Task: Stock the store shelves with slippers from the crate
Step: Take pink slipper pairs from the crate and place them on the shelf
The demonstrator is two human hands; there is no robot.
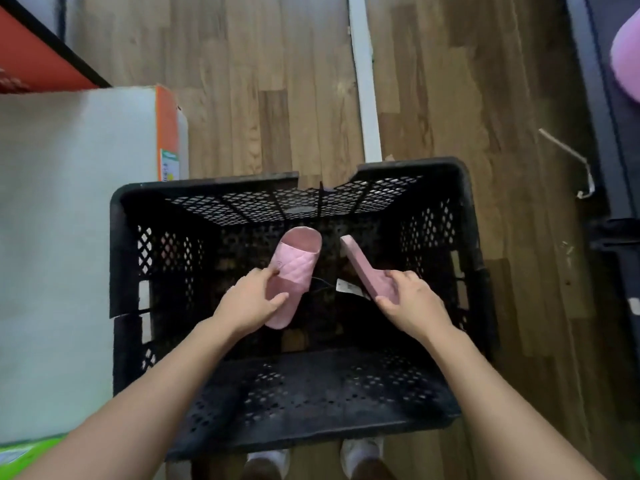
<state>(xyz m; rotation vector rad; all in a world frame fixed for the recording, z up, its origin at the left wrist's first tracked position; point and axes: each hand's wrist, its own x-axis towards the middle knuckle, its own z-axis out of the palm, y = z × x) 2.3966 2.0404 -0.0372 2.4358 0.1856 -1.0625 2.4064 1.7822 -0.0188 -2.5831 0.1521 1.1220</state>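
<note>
Our left hand grips the left slipper, toe toward the crate's far edge. Our right hand grips the right slipper, edgewise, angled far-left.

This is looking like a shop aisle: shelving is running down the right edge, a purple slipper showing at upper right.

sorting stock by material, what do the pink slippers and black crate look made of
The pink quilted slipper in the left hand looks like soft moulded foam or rubber, matte, its quilting seamless. The edge-on pink slipper in the right hand seems the same, thick-soled. The black lattice crate looks like rigid moulded plastic, dull and scuffed.
</note>
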